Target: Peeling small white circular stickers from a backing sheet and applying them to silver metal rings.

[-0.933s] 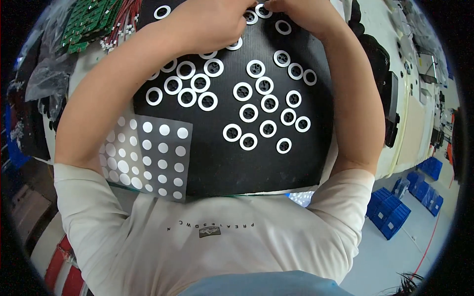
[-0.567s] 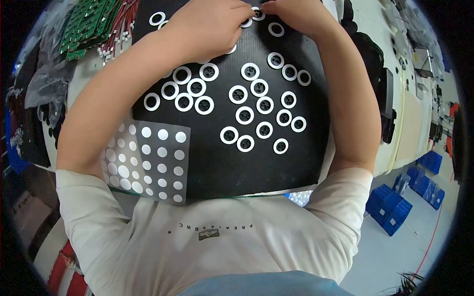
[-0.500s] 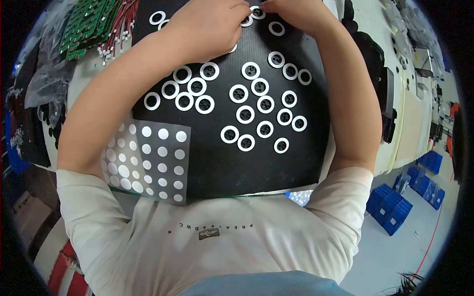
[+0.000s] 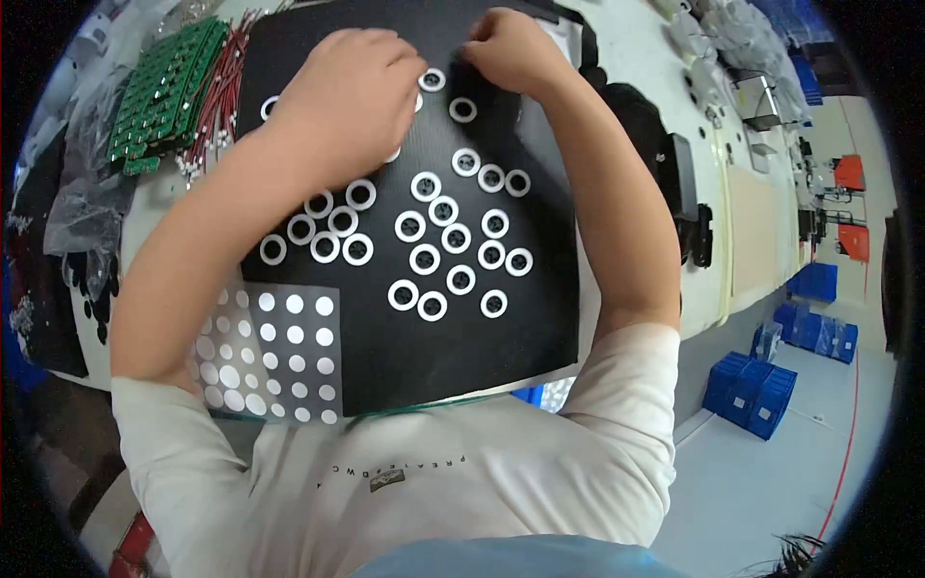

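Over the far part of a black mat point(image 4: 453, 361), my left hand point(image 4: 361, 96) has its fingers curled down, the tips partly hidden among white rings with dark centres. A white-rimmed disc point(image 4: 433, 79) lies just right of these fingertips. My right hand point(image 4: 511, 53) is farther right with fingers bent together in a pinch; whatever they hold is too dark and small to make out. Below it lies a single white ring point(image 4: 462, 110). Many more ringed black discs point(image 4: 456, 238) are spread in two groups nearer to me. My left forearm covers part of the mat.
A translucent sheet of white round stickers point(image 4: 297, 363) lies at the mat's near left corner. Green circuit boards point(image 4: 169, 91) and red wires point(image 4: 214, 96) with white plugs are at the far left. Black parts point(image 4: 680, 178) line the right side. Blue crates point(image 4: 750, 395) stand on the floor.
My hands have drawn apart, the right one lifting away from the disc that both were at. The whole view has shifted, so the mat appears lower and farther left.
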### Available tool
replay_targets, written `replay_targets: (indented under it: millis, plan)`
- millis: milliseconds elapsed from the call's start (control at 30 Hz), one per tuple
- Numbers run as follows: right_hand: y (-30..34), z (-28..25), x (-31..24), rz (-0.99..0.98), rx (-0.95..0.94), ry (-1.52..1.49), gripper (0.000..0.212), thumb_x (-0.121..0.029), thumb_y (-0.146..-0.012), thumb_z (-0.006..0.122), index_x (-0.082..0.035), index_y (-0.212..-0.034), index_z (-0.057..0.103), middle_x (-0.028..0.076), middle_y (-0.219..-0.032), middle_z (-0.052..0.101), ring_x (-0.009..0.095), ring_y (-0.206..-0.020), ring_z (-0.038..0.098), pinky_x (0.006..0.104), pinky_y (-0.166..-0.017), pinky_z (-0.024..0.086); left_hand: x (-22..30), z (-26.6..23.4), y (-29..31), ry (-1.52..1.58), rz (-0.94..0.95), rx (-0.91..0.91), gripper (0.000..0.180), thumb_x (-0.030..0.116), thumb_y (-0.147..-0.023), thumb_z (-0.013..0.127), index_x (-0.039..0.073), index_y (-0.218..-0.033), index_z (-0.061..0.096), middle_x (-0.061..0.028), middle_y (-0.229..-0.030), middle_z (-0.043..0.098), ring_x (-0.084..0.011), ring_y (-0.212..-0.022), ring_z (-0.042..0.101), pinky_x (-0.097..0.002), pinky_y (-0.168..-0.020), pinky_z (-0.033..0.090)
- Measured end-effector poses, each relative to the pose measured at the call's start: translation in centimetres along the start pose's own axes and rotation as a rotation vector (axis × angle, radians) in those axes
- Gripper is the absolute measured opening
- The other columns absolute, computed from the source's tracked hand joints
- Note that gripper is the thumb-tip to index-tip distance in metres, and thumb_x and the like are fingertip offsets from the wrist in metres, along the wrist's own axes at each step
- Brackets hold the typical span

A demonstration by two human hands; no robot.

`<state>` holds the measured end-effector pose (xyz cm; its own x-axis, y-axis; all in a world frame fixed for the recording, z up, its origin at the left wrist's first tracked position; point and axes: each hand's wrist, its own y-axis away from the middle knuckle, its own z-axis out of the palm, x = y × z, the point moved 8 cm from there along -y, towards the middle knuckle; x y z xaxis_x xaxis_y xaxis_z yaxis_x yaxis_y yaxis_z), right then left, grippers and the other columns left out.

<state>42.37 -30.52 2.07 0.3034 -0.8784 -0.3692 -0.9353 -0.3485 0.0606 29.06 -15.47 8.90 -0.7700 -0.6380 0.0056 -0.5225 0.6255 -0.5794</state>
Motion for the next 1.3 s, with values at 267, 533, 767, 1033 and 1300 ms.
replay_targets:
  millis: [267, 533, 767, 1033, 1300]
  plan:
    - [1.6, -9.0, 13.8, 0.544, 0.293, 0.395, 0.036, -0.023, -0.090, 0.063, -0.002, -0.118, 0.069, 0.024, -0.121, 0.071, 0.042, -0.112, 0.069, 0.0487, -0.094, 0.056, 4.9, -11.3, 11.8, 0.276, -0.188, -0.306, 0.030, 0.006, -0.082, 0.075, 0.001, -0.111, 0.068, -0.0201, -0.126, 0.062, -0.0417, -0.124, 0.057, -0.0532, -0.105, 0.046]
    - [6.6, -12.6, 26.1, 0.717, 0.155, 0.626, 0.032, -0.022, -0.091, 0.061, -0.007, -0.116, 0.076, 0.014, -0.131, 0.070, 0.034, -0.121, 0.068, 0.0461, -0.093, 0.058, 1.7, -14.2, 27.3, 0.138, -0.721, -0.183, 0.033, 0.010, -0.089, 0.069, -0.001, -0.120, 0.065, -0.0226, -0.136, 0.057, -0.0456, -0.130, 0.051, -0.0541, -0.111, 0.040]
    - [9.9, -16.7, 11.5, 0.750, 0.466, 0.522, 0.039, -0.025, -0.089, 0.065, -0.005, -0.122, 0.072, 0.023, -0.126, 0.069, 0.038, -0.118, 0.067, 0.0477, -0.098, 0.053, 3.2, -12.2, 30.1, 0.011, -0.742, -0.399, 0.055, 0.025, -0.094, 0.066, 0.001, -0.142, 0.053, -0.0262, -0.156, 0.040, -0.0465, -0.147, 0.034, -0.0563, -0.122, 0.023]
    - [25.3, -7.4, -8.5, -0.252, 0.536, 0.224, 0.048, -0.015, -0.088, 0.078, 0.001, -0.130, 0.061, 0.021, -0.133, 0.063, 0.039, -0.125, 0.059, 0.0440, -0.106, 0.047, 0.4, -14.1, 33.3, -0.166, -0.726, -0.465, 0.056, 0.033, -0.098, 0.062, 0.009, -0.148, 0.051, -0.0187, -0.159, 0.040, -0.0372, -0.150, 0.033, -0.0548, -0.124, 0.020]
    - [33.4, 2.8, -8.5, -0.070, 0.271, 0.063, 0.085, -0.027, -0.085, 0.082, 0.004, -0.151, 0.039, 0.032, -0.157, 0.036, 0.047, -0.147, 0.034, 0.0485, -0.121, 0.031, -1.2, -15.3, 32.3, -0.236, -0.742, -0.569, 0.052, 0.031, -0.097, 0.062, 0.010, -0.145, 0.056, -0.0230, -0.155, 0.044, -0.0420, -0.147, 0.037, -0.0547, -0.122, 0.025]
